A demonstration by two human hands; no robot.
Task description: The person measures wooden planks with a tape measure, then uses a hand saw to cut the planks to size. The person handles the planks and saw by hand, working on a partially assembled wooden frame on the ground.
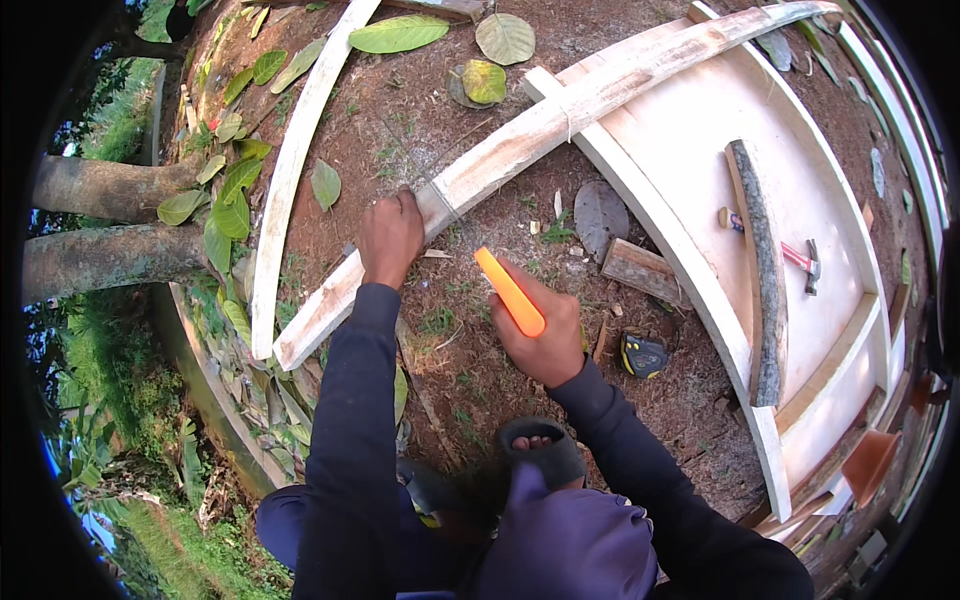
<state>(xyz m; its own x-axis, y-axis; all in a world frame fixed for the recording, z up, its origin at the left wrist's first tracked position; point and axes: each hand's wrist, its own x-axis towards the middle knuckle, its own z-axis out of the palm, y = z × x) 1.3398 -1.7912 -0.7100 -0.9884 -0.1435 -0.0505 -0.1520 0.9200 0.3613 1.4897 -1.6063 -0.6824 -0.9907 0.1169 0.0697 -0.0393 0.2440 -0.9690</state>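
Observation:
My right hand (pixel 543 325) is closed round the orange handle (pixel 510 292) of a handsaw. Its thin blade (pixel 447 201) reaches away to the upper left and crosses a long pale wooden plank (pixel 525 142) at an angle. On the near side of the blade, my left hand (pixel 391 235) grips that same plank, knuckles up, fingertips partly hidden. The plank slants from the lower left up to the right, its far part lying across a wooden frame (pixel 640 185).
Inside the frame lie a bark-edged stick (pixel 765 275) and a hammer (pixel 806 265). A tape measure (pixel 643 355) and a short wood offcut (pixel 643 270) rest on the soil. Another plank (pixel 290 190) lies at left, near two tree trunks (pixel 115 257). My sandalled foot (pixel 540 452) is below.

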